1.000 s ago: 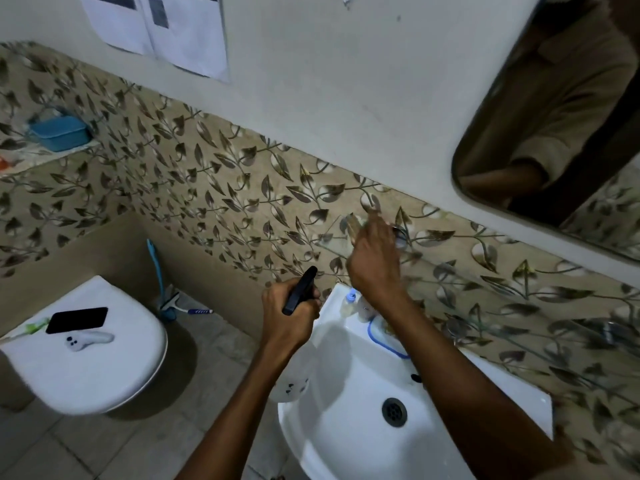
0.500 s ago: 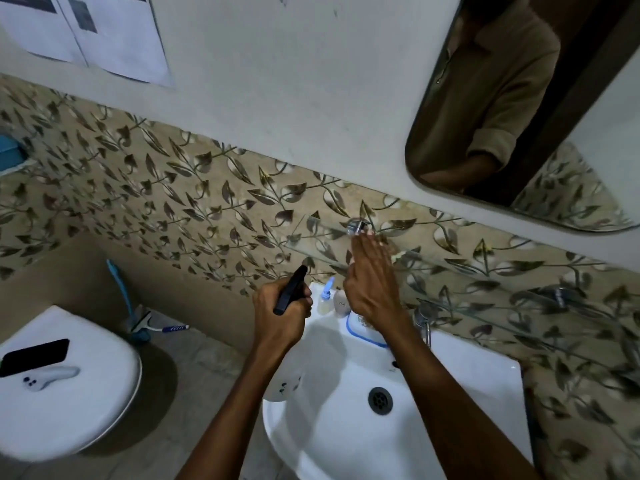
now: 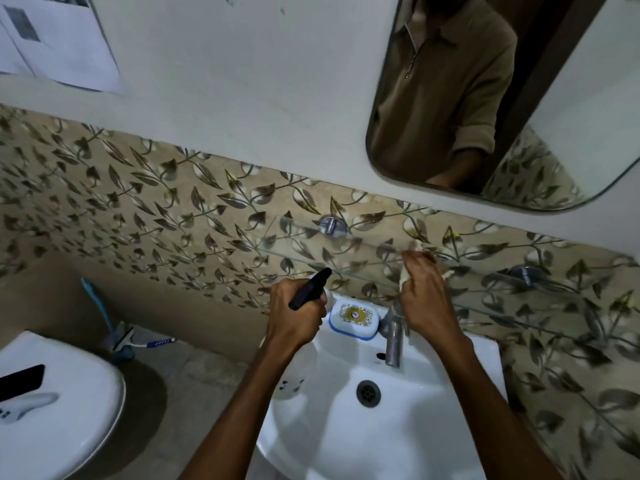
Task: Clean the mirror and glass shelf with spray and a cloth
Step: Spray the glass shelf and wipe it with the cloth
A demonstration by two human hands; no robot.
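A clear glass shelf (image 3: 367, 258) runs along the leaf-patterned wall on chrome brackets, above the sink. My right hand (image 3: 424, 296) holds a pale cloth (image 3: 403, 280) against the shelf near its middle. My left hand (image 3: 298, 315) grips a white spray bottle (image 3: 294, 372) with a black trigger head (image 3: 310, 288), held below the shelf's left part. The mirror (image 3: 519, 98) hangs at the upper right and reflects a person in a tan shirt.
A white sink (image 3: 346, 427) with a chrome tap (image 3: 393, 336) and a blue-rimmed soap dish (image 3: 353, 318) lies below the hands. A closed toilet lid (image 3: 69, 427) at lower left carries a black phone (image 3: 20, 377) and a white device (image 3: 24, 405). A blue brush (image 3: 100, 313) leans in the corner.
My right hand has moved rightward along the glass shelf with the cloth. The view has turned to the right, bringing more of the mirror and sink into sight. The left hand keeps the bottle.
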